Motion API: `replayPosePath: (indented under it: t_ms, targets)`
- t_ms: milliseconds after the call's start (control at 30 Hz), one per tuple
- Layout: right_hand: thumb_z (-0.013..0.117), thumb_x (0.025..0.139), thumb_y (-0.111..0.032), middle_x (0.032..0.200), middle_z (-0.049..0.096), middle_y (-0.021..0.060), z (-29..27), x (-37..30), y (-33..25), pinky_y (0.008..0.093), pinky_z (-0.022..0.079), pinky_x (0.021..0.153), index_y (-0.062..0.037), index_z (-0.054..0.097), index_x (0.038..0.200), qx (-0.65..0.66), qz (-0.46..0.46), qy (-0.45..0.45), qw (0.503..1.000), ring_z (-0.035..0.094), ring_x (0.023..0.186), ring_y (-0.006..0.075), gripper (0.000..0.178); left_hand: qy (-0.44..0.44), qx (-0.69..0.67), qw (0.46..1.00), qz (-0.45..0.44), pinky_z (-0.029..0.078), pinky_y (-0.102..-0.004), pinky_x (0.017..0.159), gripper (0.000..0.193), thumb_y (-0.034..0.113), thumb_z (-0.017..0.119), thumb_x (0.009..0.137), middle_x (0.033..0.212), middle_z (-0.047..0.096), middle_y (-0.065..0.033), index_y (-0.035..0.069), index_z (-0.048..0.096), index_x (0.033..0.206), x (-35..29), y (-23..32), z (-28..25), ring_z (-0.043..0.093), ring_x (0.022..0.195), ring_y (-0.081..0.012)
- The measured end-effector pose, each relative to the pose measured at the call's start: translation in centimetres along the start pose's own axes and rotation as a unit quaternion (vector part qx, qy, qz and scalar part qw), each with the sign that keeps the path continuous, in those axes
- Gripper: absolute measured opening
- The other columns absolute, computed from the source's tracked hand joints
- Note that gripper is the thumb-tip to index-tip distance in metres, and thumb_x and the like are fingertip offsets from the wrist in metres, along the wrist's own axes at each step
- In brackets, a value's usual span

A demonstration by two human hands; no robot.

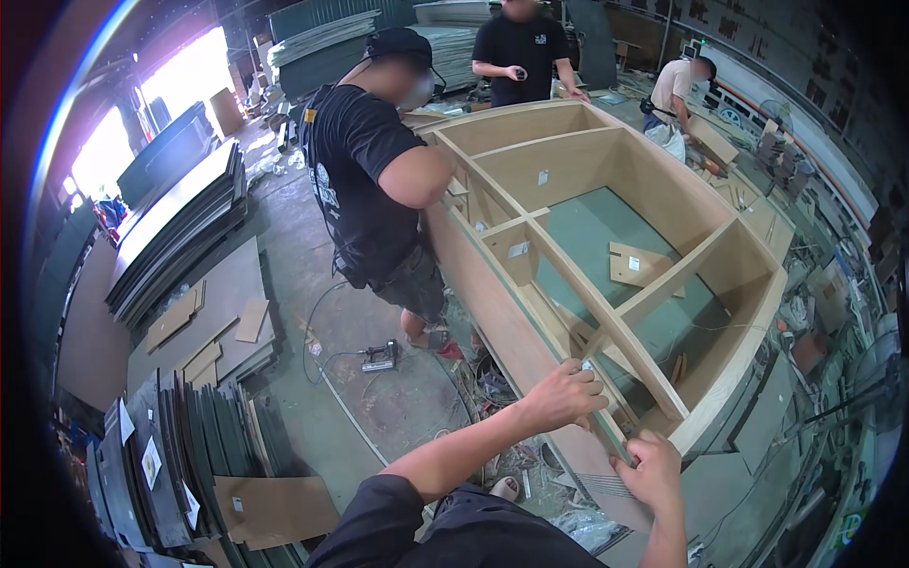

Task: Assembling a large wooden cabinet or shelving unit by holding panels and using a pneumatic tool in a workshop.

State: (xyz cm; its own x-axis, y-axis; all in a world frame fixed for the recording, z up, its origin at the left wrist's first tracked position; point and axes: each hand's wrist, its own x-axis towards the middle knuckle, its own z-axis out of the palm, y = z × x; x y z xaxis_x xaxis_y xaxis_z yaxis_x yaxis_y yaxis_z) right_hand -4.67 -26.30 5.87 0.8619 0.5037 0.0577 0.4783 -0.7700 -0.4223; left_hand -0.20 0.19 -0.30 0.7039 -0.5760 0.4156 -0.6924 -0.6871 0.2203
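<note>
A large wooden cabinet frame (601, 301) with cross dividers stretches away in front of me. Along its near left side runs a long wooden panel (492, 320) with a green top edge. My left hand (566, 396) is closed at the panel's edge, its fingers curled over the top; the fingertips are partly hidden. Closer to me, my right hand (655, 471) grips the same edge near the frame's front corner, thumb and fingers wrapped round it. A loose notched board (642, 264) lies inside the frame on a green surface.
A co-worker in a dark cap (365, 180) leans over the frame's left side; another person (519, 57) stands at its far end. A third person (674, 90) bends at the back right. A nail gun (380, 357) with a hose lies on the floor. Stacked panels (180, 227) stand left.
</note>
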Motion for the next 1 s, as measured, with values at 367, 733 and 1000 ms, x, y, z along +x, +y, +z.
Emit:
replayPosePath:
  t_ms: [367,733,1000]
  targets:
    - [0.089,0.076,-0.028,0.078,0.056,0.0103,-0.40,-0.02,-0.15,0.0491,0.047,0.070,-0.0057,0.057,0.067,-0.010,0.006,-0.019,1.000,0.062,0.082,0.0346,0.040,0.001,0.001,1.000,-0.006,0.045,-0.0455,0.107,0.047,0.044,0.085,0.070,0.101,0.064,0.0020,0.019,0.068,0.106,-0.06,0.18,0.04,0.065,0.112,-0.0203]
    - [0.089,0.076,-0.028,0.082,0.057,0.0114,-0.44,0.10,-0.19,0.0504,0.049,0.074,-0.0052,0.060,0.071,-0.015,0.013,-0.017,1.000,0.063,0.086,0.0364,0.037,-0.013,-0.006,1.000,-0.009,0.045,-0.0467,0.108,0.050,0.043,0.085,0.069,0.107,0.067,0.0014,0.018,0.069,0.110,0.13,0.09,0.05,0.065,0.114,-0.0228]
    - [0.089,0.073,-0.026,0.078,0.054,0.0113,0.10,0.06,0.49,0.0499,0.045,0.068,-0.0048,0.051,0.066,0.009,-0.019,0.014,1.000,0.060,0.081,0.0360,0.044,0.013,0.009,1.000,0.005,0.044,-0.0431,0.104,0.046,0.040,0.087,0.069,0.097,0.064,0.0030,0.019,0.066,0.104,0.33,-0.10,0.15,0.065,0.106,-0.0203]
